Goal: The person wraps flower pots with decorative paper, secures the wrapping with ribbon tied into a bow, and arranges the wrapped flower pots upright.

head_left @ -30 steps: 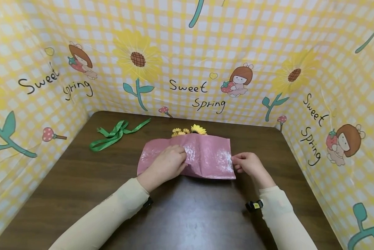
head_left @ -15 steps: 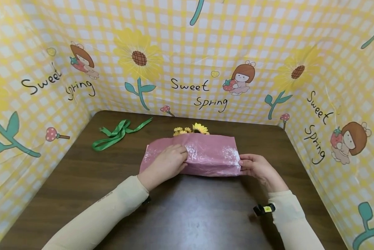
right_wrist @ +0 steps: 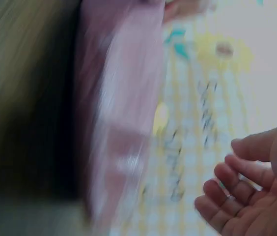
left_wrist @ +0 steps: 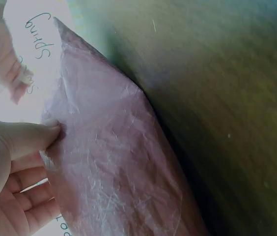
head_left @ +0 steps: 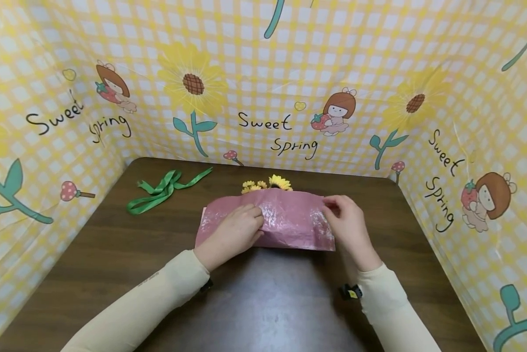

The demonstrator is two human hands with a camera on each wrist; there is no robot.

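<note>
A sheet of pink wrapping paper, shiny and creased, lies folded across the middle of the table. Yellow artificial sunflowers poke out behind its far edge; their stems are hidden. My left hand pinches the near fold of the paper, the thumb on top in the left wrist view. My right hand is at the paper's far right corner, overlapping it in the head view. In the right wrist view its loosely bent fingers hold nothing and stand apart from the paper.
A green ribbon lies in loose loops at the back left of the dark wooden table. Yellow checked cloth with printed flowers walls the back and both sides. A black wrist camera sits under the right wrist.
My right hand has let go of the paper's right edge, moving up and inward to the far right corner. The left hand keeps its grip in place.
</note>
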